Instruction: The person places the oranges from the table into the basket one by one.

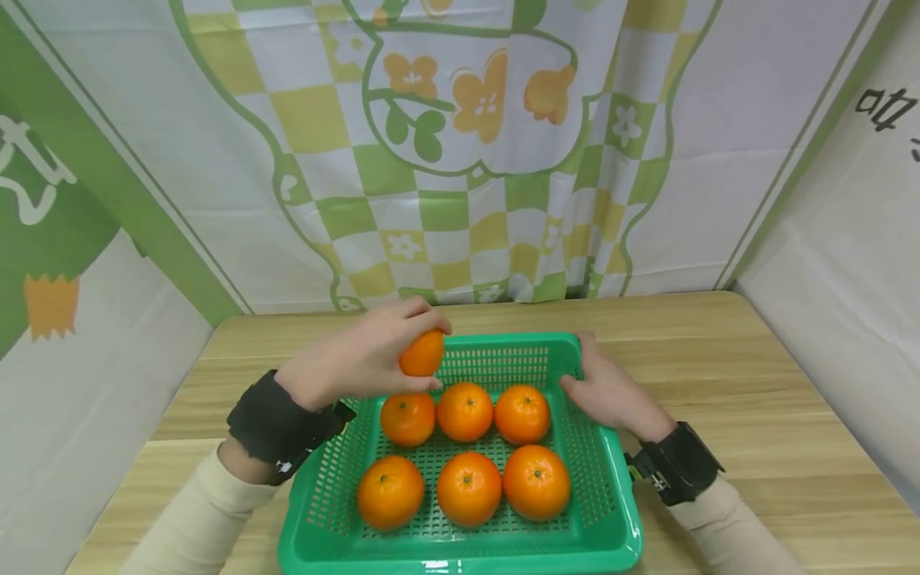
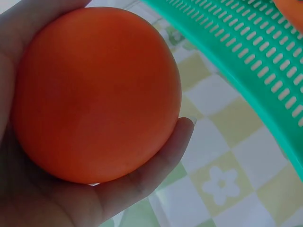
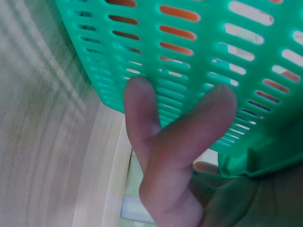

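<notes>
Head view, item one: our left hand (image 1: 359, 355), left of centre in the frame, fingers curled round one orange (image 1: 422, 352) and holding it above the far left part of the green basket (image 1: 607, 511). Left wrist view confirms the hold: the orange (image 2: 97, 94) fills the palm, fingers (image 2: 156, 165) wrapped beneath it, with the basket's slotted wall (image 2: 246, 52) crossing the upper right of that frame.

Item two: our right hand (image 1: 611, 391), right of centre, lies against the basket's right rim, thumb on the inner side and fingers down the outside. Right wrist view shows two fingers (image 3: 189, 137) pressed to the slotted outer wall (image 3: 189, 61), so we take the rim as pinched.

Item three: six oranges in the basket, two rows of three, the far row (image 1: 465, 411) at mid frame, the near row (image 1: 469, 487) below it.

Item four: wooden worktop (image 1: 755, 375) carrying the basket; checked green and yellow cloth (image 1: 446, 160) hanging behind, across the upper frame.
</notes>
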### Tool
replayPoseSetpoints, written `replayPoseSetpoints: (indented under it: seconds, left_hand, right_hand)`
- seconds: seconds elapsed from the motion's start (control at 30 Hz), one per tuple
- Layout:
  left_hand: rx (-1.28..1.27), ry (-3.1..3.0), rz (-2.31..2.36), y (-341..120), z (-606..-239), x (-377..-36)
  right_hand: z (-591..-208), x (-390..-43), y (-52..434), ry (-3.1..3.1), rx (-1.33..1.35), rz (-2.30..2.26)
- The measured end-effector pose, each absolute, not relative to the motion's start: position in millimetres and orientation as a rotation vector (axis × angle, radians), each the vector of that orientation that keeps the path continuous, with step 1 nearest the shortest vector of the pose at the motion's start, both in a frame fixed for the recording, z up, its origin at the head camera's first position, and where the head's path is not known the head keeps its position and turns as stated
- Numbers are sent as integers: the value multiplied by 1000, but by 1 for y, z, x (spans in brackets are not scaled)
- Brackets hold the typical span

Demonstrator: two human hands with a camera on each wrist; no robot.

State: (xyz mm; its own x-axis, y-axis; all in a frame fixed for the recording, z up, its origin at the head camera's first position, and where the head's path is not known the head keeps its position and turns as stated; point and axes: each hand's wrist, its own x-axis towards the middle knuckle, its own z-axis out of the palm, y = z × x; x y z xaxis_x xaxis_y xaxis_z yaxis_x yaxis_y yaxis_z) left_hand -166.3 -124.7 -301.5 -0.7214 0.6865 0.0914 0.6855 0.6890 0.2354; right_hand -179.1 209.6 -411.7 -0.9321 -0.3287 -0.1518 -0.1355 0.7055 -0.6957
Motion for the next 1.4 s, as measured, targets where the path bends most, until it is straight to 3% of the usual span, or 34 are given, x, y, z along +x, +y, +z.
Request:
replayPoseSetpoints:
  seconds: [1.03, 1.4]
  left_hand:
    - [1453, 2683, 201, -64, -324, -148]
    - [1423, 2604, 128, -51, -338, -147]
  right_hand:
    - [-413, -181, 211, 2636, -357, -1088]
    - [-414, -181, 210, 2607, -353, -1153]
